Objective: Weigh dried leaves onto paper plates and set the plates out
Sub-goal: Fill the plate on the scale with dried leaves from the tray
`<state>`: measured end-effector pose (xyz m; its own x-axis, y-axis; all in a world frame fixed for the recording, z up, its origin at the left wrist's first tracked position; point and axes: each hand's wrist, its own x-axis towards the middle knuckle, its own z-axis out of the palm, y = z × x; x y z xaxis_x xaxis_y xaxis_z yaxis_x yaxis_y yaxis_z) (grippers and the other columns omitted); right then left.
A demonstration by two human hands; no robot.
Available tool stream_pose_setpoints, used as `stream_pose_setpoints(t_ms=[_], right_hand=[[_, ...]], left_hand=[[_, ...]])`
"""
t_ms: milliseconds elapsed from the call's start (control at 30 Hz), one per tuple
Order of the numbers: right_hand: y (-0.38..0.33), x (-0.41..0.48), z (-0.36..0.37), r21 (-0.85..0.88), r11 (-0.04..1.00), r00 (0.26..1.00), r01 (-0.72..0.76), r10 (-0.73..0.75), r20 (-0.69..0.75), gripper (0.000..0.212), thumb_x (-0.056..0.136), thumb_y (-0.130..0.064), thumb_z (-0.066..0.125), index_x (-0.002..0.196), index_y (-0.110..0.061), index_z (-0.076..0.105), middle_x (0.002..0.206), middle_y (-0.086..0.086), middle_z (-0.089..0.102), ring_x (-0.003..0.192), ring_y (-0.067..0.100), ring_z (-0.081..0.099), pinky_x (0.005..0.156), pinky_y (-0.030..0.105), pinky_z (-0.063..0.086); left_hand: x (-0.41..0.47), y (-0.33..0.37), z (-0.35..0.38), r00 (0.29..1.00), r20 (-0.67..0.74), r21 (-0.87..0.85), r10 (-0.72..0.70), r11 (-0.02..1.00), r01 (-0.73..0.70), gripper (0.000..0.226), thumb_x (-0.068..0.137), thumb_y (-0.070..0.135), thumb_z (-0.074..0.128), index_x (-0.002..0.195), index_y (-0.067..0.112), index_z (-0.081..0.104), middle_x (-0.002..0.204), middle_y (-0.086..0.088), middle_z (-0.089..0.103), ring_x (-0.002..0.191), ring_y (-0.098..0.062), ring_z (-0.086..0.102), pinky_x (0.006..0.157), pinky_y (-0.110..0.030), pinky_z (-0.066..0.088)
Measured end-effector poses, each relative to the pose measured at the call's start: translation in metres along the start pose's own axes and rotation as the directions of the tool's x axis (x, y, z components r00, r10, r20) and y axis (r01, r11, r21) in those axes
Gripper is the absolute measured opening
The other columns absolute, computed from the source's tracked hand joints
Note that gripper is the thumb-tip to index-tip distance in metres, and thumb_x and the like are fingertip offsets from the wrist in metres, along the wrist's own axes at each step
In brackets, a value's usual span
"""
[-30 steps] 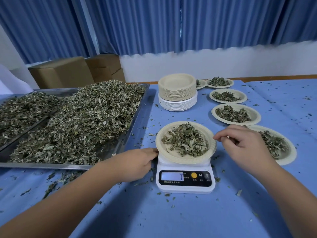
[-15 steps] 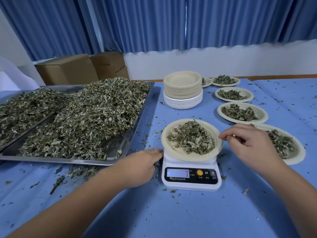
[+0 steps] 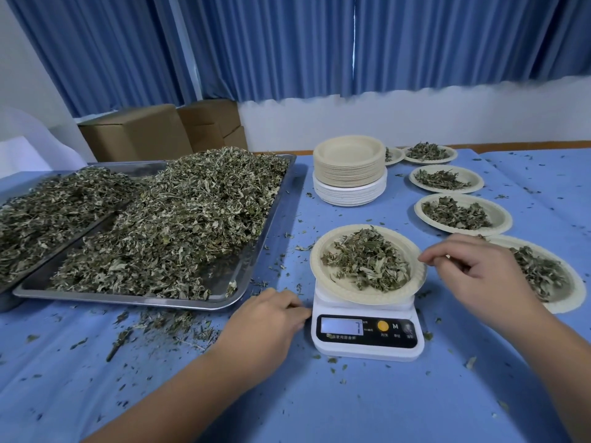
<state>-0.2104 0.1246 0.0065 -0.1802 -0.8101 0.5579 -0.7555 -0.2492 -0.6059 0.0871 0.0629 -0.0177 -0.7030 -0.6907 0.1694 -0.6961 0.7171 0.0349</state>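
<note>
A makeshift herb-processing room: a table (image 3: pixel 351 404) under blue cloth, steel trays (image 3: pixel 128 301) heaped with dried leaves (image 3: pixel 179 219) left of a person's fingers (image 3: pixel 430 256), a digital scale (image 3: pixel 367 334) between them, stacked paper plates (image 3: pixel 349 169), cardboard boxes (image 3: pixel 137 132) and blue curtains (image 3: pixel 287 46) beyond.

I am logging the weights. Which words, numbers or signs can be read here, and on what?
"7": lit display of the white digital kitchen scale.
"M": its black front panel, beside the round orange button.
Small print on that panel: too blurred to read.
</note>
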Motion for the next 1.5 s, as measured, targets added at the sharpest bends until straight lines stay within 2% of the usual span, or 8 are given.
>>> stream_pose_setpoints(t_ms=[200,400,567,833,933,1033,1267,1500], right_hand=[[-0.002,0.000,0.000,0.002,1.000,1.000,0.009,-0.009,0.004,0.036,0.082,0.007,0.059,0.073,-0.026,0.072,0.076,-0.002,0.067,0.065,0.019,0.058,0.057,0.015,0.040],[-0.002,-0.001,-0.001,0.011,1.000,1.000,0.008,-0.008,-0.002,0.033,0.082,0.006,0.058,0.074,-0.023,0.072,0.077,-0.001,0.067,0.068,0.025,0.061,0.060,0.021,0.043],[-0.003,0.000,-0.001,0.018,1.000,1.000,0.007,-0.007,-0.007,0.035,0.082,0.007,0.059,0.074,-0.024,0.072,0.077,-0.001,0.067,0.063,0.020,0.057,0.056,0.016,0.040],[-0.004,0.000,-0.002,0.013,1.000,1.000,0.010,-0.010,0.000,0.036,0.082,0.007,0.058,0.073,-0.026,0.070,0.076,0.001,0.067,0.066,0.019,0.055,0.055,0.011,0.038],[-0.004,0.000,-0.002,0.023,1.000,1.000,0.010,-0.010,-0.005,0.035,0.081,0.007,0.058,0.073,-0.024,0.072,0.076,-0.001,0.067,0.065,0.019,0.055,0.055,0.012,0.038],[-0.003,0.000,-0.001,0.031,0.999,1.000,0.008,-0.008,-0.010,0.034,0.081,0.008,0.058,0.074,-0.022,0.073,0.077,-0.003,0.067,0.066,0.019,0.056,0.056,0.013,0.039],[-0.002,0.000,-0.001,0.030,0.999,1.000,0.016,-0.016,-0.009,0.035,0.081,0.006,0.058,0.074,-0.025,0.072,0.078,-0.004,0.067,0.065,0.019,0.056,0.057,0.015,0.040],[-0.001,-0.001,-0.002,0.036,0.999,0.999,0.032,-0.032,-0.006,0.044,0.082,0.006,0.059,0.073,-0.036,0.067,0.078,-0.007,0.067,0.065,0.018,0.057,0.056,0.015,0.041]], left_hand=[[-0.007,0.007,0.000,0.994,-0.106,0.050,-0.003,0.999,0.008,0.021,0.069,0.009,0.084,0.081,0.024,0.074,0.070,0.006,0.056,0.062,-0.016,0.054,0.047,-0.029,0.049],[-0.005,0.008,0.001,0.994,-0.042,0.086,-0.098,0.991,0.101,0.017,0.092,0.005,0.054,0.100,0.017,0.063,0.095,0.002,0.057,0.088,-0.020,0.053,0.071,-0.037,0.052],[-0.010,0.014,-0.009,0.996,-0.037,0.147,-0.080,0.986,0.084,0.054,0.018,-0.011,0.081,0.057,0.017,0.056,0.055,0.005,0.050,0.043,-0.014,0.049,0.029,-0.022,0.036],[-0.019,0.013,-0.010,0.999,0.012,0.129,-0.051,0.990,0.049,0.049,0.050,0.000,0.086,0.093,0.021,0.076,0.086,0.005,0.070,0.069,-0.017,0.067,0.045,-0.027,0.054],[-0.020,0.006,-0.009,0.994,0.093,0.085,-0.050,0.995,0.043,0.048,0.090,0.003,0.055,0.133,0.024,0.054,0.130,0.006,0.055,0.114,-0.020,0.056,0.082,-0.037,0.055],[-0.021,0.002,-0.009,0.987,0.125,0.131,-0.100,0.988,0.083,0.071,0.085,-0.006,0.039,0.147,0.027,0.034,0.143,0.008,0.040,0.129,-0.018,0.042,0.093,-0.036,0.049],[-0.030,-0.002,-0.006,0.997,-0.063,0.109,-0.045,0.993,0.051,0.050,0.042,-0.017,0.075,0.081,0.014,0.076,0.077,0.002,0.065,0.068,-0.020,0.065,0.041,-0.032,0.052],[-0.029,-0.001,-0.003,0.995,-0.078,0.018,-0.061,0.998,0.062,0.046,0.055,-0.024,0.063,0.088,0.007,0.071,0.088,-0.006,0.063,0.082,-0.027,0.063,0.056,-0.040,0.055]])
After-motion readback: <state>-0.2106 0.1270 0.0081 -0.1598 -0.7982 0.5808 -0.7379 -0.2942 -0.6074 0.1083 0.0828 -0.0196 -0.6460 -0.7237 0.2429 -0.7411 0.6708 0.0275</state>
